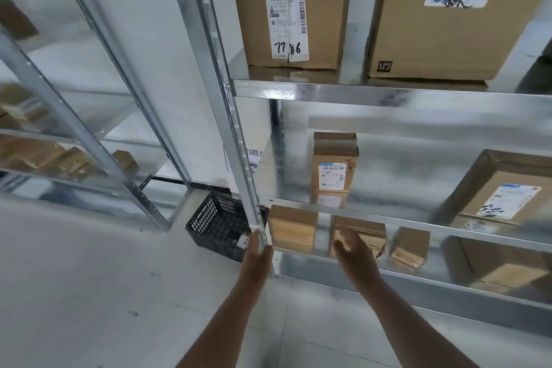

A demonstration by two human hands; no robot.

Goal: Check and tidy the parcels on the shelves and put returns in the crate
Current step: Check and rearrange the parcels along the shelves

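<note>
Both hands reach low centre of frame, fingers straight, holding nothing; left hand point(256, 260) lies against the steel upright point(230, 116), right hand point(354, 251) hovers before the lower shelf edge point(373, 267); open floor spreads lower left; the black crate point(215, 221) sits on the floor just left of the upright; small cardboard parcels point(294, 228) stand on the lower shelf, between and beyond the hands; a labelled parcel point(334, 163) stands mid-shelf above.

On the top shelf we read "642", "051" and handwritten "77 86" on the left carton's white label point(286, 18). The right carton point(448, 48) shows a printed "5" on a dark square point(384, 66); its handwritten characters we cannot read.
</note>
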